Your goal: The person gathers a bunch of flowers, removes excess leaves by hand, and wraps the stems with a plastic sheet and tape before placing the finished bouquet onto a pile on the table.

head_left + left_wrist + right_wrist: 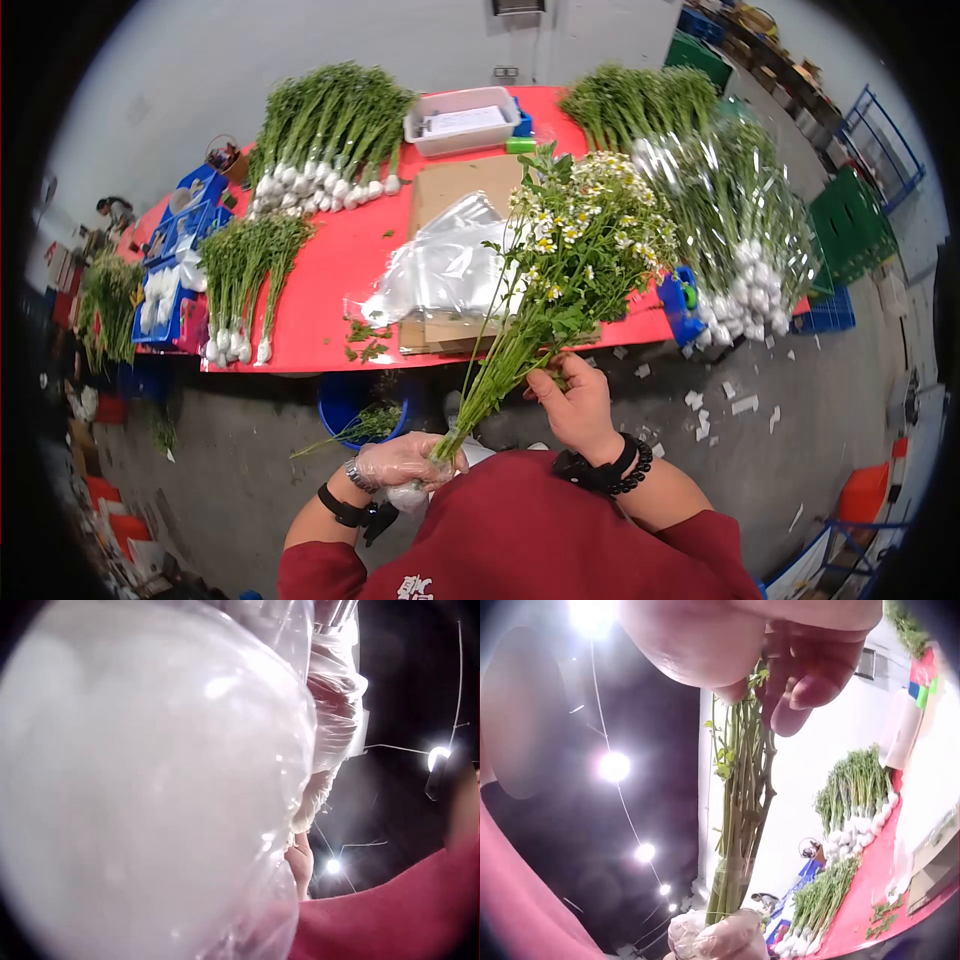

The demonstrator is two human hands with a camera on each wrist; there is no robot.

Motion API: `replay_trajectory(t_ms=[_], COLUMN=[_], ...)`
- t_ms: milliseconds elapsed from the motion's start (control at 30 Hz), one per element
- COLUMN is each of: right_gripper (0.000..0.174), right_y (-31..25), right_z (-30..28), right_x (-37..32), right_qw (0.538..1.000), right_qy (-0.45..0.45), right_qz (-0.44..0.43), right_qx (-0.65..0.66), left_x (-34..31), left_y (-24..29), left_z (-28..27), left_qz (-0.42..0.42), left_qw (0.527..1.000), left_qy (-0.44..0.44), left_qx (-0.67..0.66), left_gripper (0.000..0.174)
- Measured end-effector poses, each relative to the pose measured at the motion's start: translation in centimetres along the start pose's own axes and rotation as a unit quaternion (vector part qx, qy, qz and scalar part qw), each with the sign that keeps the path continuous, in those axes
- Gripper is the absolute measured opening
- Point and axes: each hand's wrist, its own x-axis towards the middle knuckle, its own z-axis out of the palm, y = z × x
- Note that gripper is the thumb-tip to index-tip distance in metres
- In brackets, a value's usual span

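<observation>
Daisy bunch is clamped at stem ends by gloved L hand. Stems higher up are clasped by R hand, blooms over red worktop.

No legible text, number or brand in any view.

- Red sweatshirt: white printed mark at the bottom edge of the head view. It is cut off by the frame, and the characters cannot be made out.
- White tray on the red table: a paper sheet lies inside. Any print on it is too small to read.
- Wrist views: blurred plastic, stems and lamps, with no lettering.
</observation>
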Motion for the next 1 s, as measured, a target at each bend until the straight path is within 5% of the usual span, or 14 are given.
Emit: replay_trajectory(t_ms=[167, 267, 367, 433, 533, 700, 733, 867, 933, 1000], right_gripper=[0.011, 0.018, 0.024, 0.032, 0.033, 0.035, 0.032, 0.017, 0.013, 0.008], right_y=[-1.6, -1.4, -0.7, -2.7, -3.9, -5.3, -5.6, -5.7, -5.8, -5.8], right_z=[-2.8, -3.3, -3.2, -2.3, -1.2, 3.1, 3.9, 6.9, 8.3, 9.3], right_x=[-3.9, -5.3, -7.3, -6.9, -6.6, -5.4, -5.1, -4.3, -4.3, -4.6], right_qw=[0.994, 0.931, 0.885, 0.915, 0.945, 0.956, 0.948, 0.923, 0.924, 0.924], right_qy=[0.01, -0.151, -0.252, -0.039, 0.079, 0.123, 0.137, 0.159, 0.153, 0.148], right_qz=[-0.06, -0.207, -0.13, -0.247, -0.252, -0.197, -0.2, -0.209, -0.204, -0.197], right_qx=[-0.087, -0.259, -0.369, -0.315, -0.194, -0.177, -0.205, -0.282, -0.286, -0.291], left_x=[1.7, 2.1, 1.9, 1.5, 0.7, -1.2, -1.5, -4.3, -4.6, -5.6], left_y=[0.1, 0.8, 0.6, 1.2, 2.1, 1.8, 1.8, 3.2, 2.0, 2.0], left_z=[3.2, 4.5, 4.5, 4.6, 5.2, 4.5, 4.3, 4.8, 3.4, 2.9], left_qz=[-0.011, -0.002, 0.009, 0.006, 0.001, 0.034, 0.097, 0.024, 0.142, 0.098], left_qw=[1.0, 1.0, 1.0, 1.0, 0.994, 0.955, 0.934, 0.937, 0.909, 0.921], left_qy=[-0.015, -0.024, -0.027, 0.007, 0.06, 0.165, 0.166, 0.206, 0.204, 0.209], left_qx=[0.007, -0.002, -0.008, 0.013, 0.092, 0.244, 0.302, 0.282, 0.335, 0.313], left_gripper=[0.037, 0.037, 0.034, 0.029, 0.027, 0.023, 0.023, 0.022, 0.022, 0.023])
